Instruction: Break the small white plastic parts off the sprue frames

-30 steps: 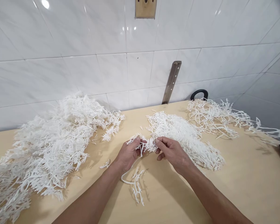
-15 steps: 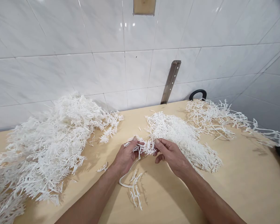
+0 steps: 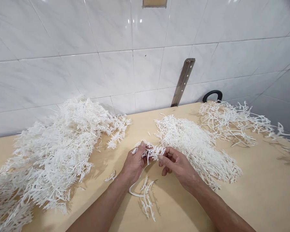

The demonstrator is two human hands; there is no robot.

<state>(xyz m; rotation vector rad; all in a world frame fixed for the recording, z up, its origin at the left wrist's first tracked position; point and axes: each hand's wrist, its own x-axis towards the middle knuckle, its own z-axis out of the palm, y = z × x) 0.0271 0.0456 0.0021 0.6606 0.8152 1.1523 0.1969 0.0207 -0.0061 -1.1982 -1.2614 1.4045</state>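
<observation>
My left hand [image 3: 134,162] is closed around a white plastic branching sprig [image 3: 155,152], its thumb on top. From the other side, my right hand [image 3: 177,165] pinches the sprig's right end between thumb and fingers; some fingertips are hidden behind it. A thin white stem [image 3: 136,193] hangs below my left hand and runs into bare forked twigs [image 3: 147,201] just above or on the table; I cannot tell if they touch it. Right behind my right hand lies a heap of short white sprigs [image 3: 186,137].
A large pile of white sprigs [image 3: 60,151] covers the table's left side. Bare white branches [image 3: 229,124] lie at the back right, by a black curved handle [image 3: 212,94]. A metal strip [image 3: 183,80] leans on the tiled wall [image 3: 113,71]. Small scraps [image 3: 111,176] lie on the wooden table [image 3: 263,187].
The view has shifted a little, so everything sits further right. My right thumb has slid lower at the sprig's right end. My left hand keeps its hold.
</observation>
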